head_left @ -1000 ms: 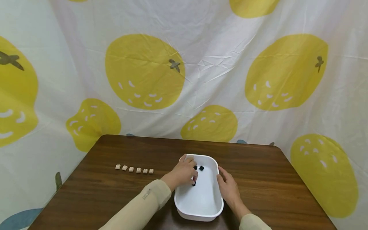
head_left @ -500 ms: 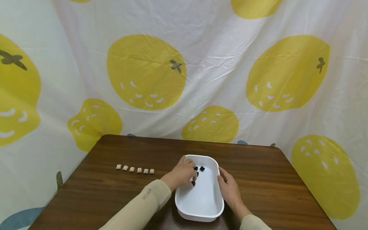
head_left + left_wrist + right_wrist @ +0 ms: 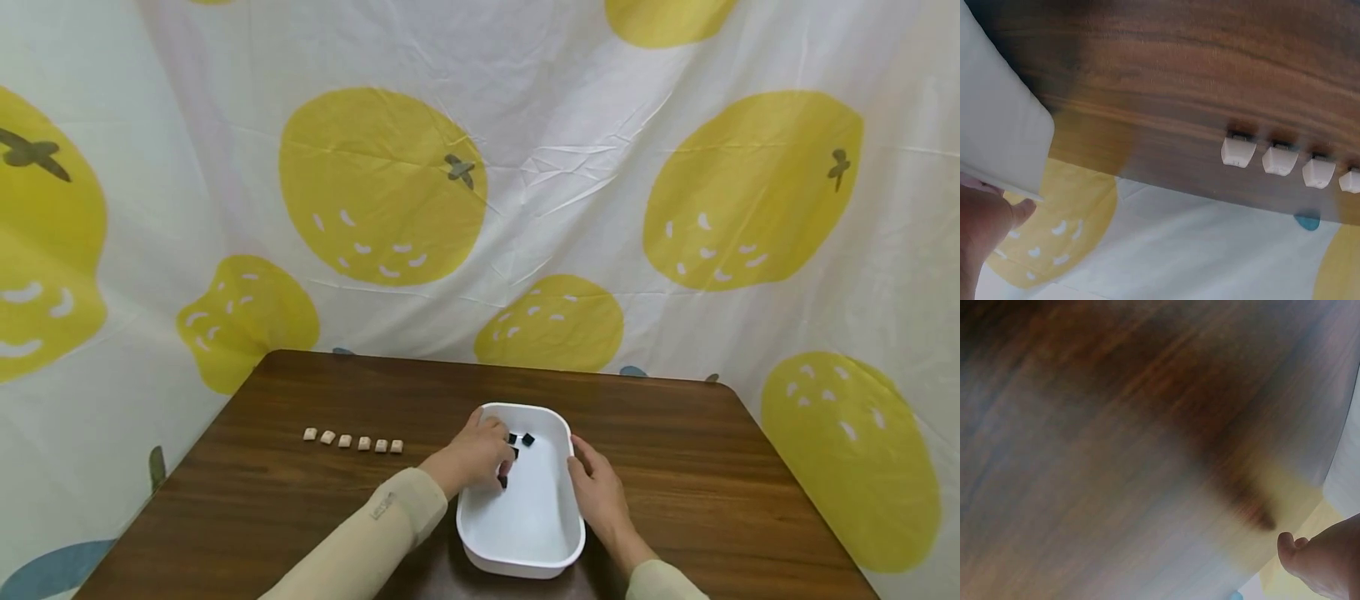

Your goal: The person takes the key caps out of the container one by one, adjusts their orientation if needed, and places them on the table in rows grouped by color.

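In the head view a white rectangular tray (image 3: pixel 521 550) stands at the table's near middle. My left hand (image 3: pixel 476 454) reaches over its left rim, and thumb and fingertips pinch a small black keycap (image 3: pixel 503 482) close to the tray floor. More black keycaps (image 3: pixel 528 439) lie at the tray's far end, some partly hidden by my fingers. My right hand (image 3: pixel 600 492) holds the tray's right side, thumb at the rim and fingers along the outer wall. In the left wrist view one finger of the left hand (image 3: pixel 985 228) shows beyond the tray's wall (image 3: pixel 1004 119).
Several cream-coloured keycaps (image 3: pixel 364 443) stand in a row on the dark wooden table (image 3: pixel 705 458), left of the tray. A lemon-print curtain (image 3: pixel 555 167) hangs behind the table's far edge.
The black keycap at my left thumb has shifted slightly toward me and tilted. Another black keycap has come into sight beside the fingers. My right hand and the tray stay in place.
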Demonstrator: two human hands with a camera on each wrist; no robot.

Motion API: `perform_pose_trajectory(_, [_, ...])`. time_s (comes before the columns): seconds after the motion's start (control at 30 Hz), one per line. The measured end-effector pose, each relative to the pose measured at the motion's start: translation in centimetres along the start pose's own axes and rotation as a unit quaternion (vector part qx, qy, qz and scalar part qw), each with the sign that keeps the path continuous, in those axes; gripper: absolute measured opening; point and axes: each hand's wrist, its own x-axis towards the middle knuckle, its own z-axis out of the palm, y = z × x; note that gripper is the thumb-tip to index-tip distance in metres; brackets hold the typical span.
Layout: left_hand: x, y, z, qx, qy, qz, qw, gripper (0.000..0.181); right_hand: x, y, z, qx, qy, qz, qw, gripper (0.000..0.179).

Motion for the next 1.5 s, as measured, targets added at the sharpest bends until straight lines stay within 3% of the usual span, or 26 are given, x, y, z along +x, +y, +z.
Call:
perform_pose_trajectory(0.17, [-0.4,-0.3,-0.3,-0.01,-0.006,0.005,0.9999,0.032,0.0,0.1,0.1,0.001,0.0,-0.001,1.0,0.043])
perform_pose_trajectory(0.37, [-0.7,-0.8,-0.9,-0.028,-0.023,-0.014,0.9993,0.023,0.0,-0.1,0.0,0.001,0.002,0.001,1.0,0.043])
perform_pose_trajectory(0.47, [-0.7,-0.8,-1.1,-0.026,-0.036,-0.015,0.9989,0.03,0.0,-0.1,-0.1,-0.001,0.0,0.004,1.0,0.044])
perform_pose_trajectory(0.7, [-0.6,-0.2,-1.2,-0.017,-0.048,0.006,0.9987,0.029,0.0,-0.1,-0.2,-0.003,-0.007,0.007,0.9999,0.044])
perform_pose_trajectory(0.83, [-0.4,0.1,-0.8,0.009,-0.041,0.009,0.9991,0.011,-0.1,-0.1,-0.2,-0.008,-0.011,0.01,0.9999,0.045])
perform_pose_trajectory(0.97, [-0.4,0.0,-0.3,0.027,-0.024,0.001,0.9994,0.022,-0.1,-0.2,-0.2,-0.013,-0.009,0.011,0.9998,0.044])
perform_pose_trajectory(1.23, [-0.4,-0.1,-0.5,0.003,-0.035,0.005,0.9994,0.017,-0.1,-0.2,-0.1,-0.007,0.001,0.007,1.0,0.043])
perform_pose_trajectory(1.5, [-0.4,-0.1,-0.3,-0.026,-0.016,-0.013,0.9995,0.012,-0.1,-0.1,0.0,-0.009,0.002,0.005,0.9999,0.044])
